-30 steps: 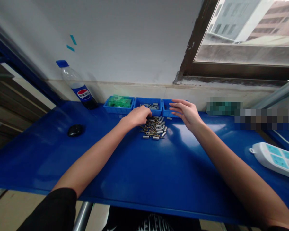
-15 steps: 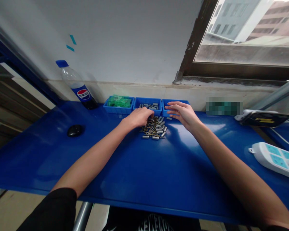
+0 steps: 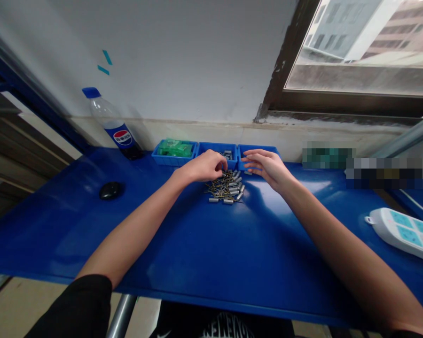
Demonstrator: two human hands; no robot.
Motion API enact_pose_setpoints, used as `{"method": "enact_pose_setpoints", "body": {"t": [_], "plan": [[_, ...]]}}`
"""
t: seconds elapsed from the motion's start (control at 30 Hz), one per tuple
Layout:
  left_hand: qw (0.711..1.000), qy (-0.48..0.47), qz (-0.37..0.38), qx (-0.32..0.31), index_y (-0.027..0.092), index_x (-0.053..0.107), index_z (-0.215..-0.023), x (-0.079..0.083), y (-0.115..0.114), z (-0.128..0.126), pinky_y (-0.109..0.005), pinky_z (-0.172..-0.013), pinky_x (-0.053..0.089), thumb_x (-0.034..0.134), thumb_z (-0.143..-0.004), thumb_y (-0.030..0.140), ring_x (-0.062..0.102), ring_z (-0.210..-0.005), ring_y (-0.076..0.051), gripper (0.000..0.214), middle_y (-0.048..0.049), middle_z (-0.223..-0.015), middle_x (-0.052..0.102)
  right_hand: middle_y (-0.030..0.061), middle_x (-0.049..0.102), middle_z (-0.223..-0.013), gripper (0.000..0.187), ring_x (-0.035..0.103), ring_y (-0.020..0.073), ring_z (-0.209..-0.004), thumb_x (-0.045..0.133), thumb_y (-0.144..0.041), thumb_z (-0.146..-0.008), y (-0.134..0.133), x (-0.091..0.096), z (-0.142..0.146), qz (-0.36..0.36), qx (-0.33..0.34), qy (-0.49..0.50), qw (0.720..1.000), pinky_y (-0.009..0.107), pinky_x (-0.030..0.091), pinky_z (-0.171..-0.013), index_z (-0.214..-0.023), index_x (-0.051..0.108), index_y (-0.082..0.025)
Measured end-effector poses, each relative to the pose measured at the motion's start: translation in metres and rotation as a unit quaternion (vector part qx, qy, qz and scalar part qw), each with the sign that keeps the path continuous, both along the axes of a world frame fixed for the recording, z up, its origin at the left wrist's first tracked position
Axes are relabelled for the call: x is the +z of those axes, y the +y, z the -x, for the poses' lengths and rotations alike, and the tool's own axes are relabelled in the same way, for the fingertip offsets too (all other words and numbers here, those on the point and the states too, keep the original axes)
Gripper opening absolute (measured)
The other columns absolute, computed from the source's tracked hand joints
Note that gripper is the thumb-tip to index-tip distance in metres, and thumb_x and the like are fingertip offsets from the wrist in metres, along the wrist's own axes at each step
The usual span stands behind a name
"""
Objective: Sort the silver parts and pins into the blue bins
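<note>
My left hand (image 3: 207, 165) is at the far edge of a pile of small metal parts, in front of the middle blue bin (image 3: 216, 146). Its thumb and index finger curl together; whatever lies between the tips is too small to make out. The pile mixes thin brass-coloured screws or pins (image 3: 219, 189) with short silver cylinders (image 3: 234, 192). More silver parts (image 3: 228, 155) lie in the middle bin, partly hidden behind my left hand. My right hand (image 3: 268, 166) hovers at the front of the right blue bin (image 3: 273, 150), fingers apart and holding nothing visible.
A left blue bin (image 3: 157, 156) holds green plastic packets (image 3: 176, 148). Behind it to the left stands a cola bottle (image 3: 118, 131), with a black mouse (image 3: 110, 190) nearer. On the right lies a white power strip (image 3: 386, 224). The wall (image 3: 197, 70) borders the blue table (image 3: 211, 253).
My left hand has shifted slightly left and up, its curled thumb and index finger now showing a gap behind their tips. My right hand stays nearly still.
</note>
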State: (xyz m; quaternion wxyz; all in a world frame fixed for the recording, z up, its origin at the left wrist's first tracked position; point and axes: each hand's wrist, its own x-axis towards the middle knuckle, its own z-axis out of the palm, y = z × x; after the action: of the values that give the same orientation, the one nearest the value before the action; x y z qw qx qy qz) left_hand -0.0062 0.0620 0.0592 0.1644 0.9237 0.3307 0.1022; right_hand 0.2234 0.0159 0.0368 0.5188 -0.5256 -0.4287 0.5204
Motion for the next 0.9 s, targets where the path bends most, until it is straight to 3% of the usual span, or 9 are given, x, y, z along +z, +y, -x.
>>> {"method": "enact_pose_setpoints", "body": {"t": [0.17,0.3,0.5,0.7,0.8,0.9], "plan": [[0.979,-0.184,0.089,0.014,0.014,0.082,-0.088,0.004,-0.001,-0.002,-0.026,-0.069,0.054,0.066,-0.077,0.018,0.072,-0.073,-0.017,0.020,-0.0068,-0.080,0.079,0.0099,0.081,-0.092,0.009,0.072,0.0135,-0.073,0.071,-0.021,-0.089,-0.002,0.001,0.003,0.013,0.045,-0.047,0.998,0.023,0.058,-0.065,-0.095,0.076,-0.017],[0.954,-0.259,0.148,0.023,0.013,0.082,-0.089,0.007,-0.002,-0.003,-0.029,-0.073,0.058,0.071,-0.076,0.023,0.074,-0.078,-0.019,0.019,-0.0089,-0.085,0.081,0.0098,0.080,-0.092,0.015,0.075,0.0164,-0.077,0.076,-0.032,-0.089,-0.004,-0.002,0.006,0.022,0.117,-0.026,0.993,0.025,0.062,-0.068,-0.096,0.077,-0.019],[0.946,-0.280,0.161,0.031,0.013,0.081,-0.085,0.009,-0.003,-0.001,-0.032,-0.078,0.060,0.077,-0.075,0.028,0.075,-0.080,-0.019,0.019,-0.0100,-0.087,0.081,0.0087,0.080,-0.090,0.020,0.075,0.0152,-0.078,0.087,-0.027,-0.079,-0.003,-0.007,0.003,0.022,0.160,0.042,0.986,0.025,0.064,-0.077,-0.093,0.078,-0.017],[0.953,-0.262,0.148,0.027,0.012,0.080,-0.084,0.009,-0.003,-0.002,-0.031,-0.074,0.058,0.080,-0.076,0.031,0.073,-0.076,-0.018,0.021,-0.0109,-0.085,0.080,0.0048,0.077,-0.082,0.023,0.073,0.0129,-0.074,0.090,-0.024,-0.072,-0.005,-0.004,0.002,0.028,0.163,0.067,0.984,0.023,0.063,-0.075,-0.089,0.076,-0.018],[0.960,-0.249,0.129,0.022,0.012,0.079,-0.086,0.004,-0.001,-0.004,-0.030,-0.075,0.058,0.077,-0.078,0.028,0.073,-0.077,-0.017,0.018,-0.0104,-0.086,0.080,0.0048,0.077,-0.081,0.024,0.073,0.0125,-0.073,0.091,-0.024,-0.072,-0.004,-0.004,0.004,0.016,0.140,0.075,0.987,0.023,0.062,-0.075,-0.089,0.076,-0.017],[0.976,-0.202,0.071,0.044,0.012,0.080,-0.095,-0.004,0.000,-0.006,-0.030,-0.078,0.059,0.073,-0.082,0.023,0.075,-0.082,-0.019,0.018,-0.0105,-0.091,0.081,0.0049,0.077,-0.080,0.021,0.073,0.0131,-0.072,0.089,-0.025,-0.073,-0.002,-0.005,0.004,-0.022,0.065,0.053,0.996,0.023,0.062,-0.073,-0.087,0.076,-0.017]]}}
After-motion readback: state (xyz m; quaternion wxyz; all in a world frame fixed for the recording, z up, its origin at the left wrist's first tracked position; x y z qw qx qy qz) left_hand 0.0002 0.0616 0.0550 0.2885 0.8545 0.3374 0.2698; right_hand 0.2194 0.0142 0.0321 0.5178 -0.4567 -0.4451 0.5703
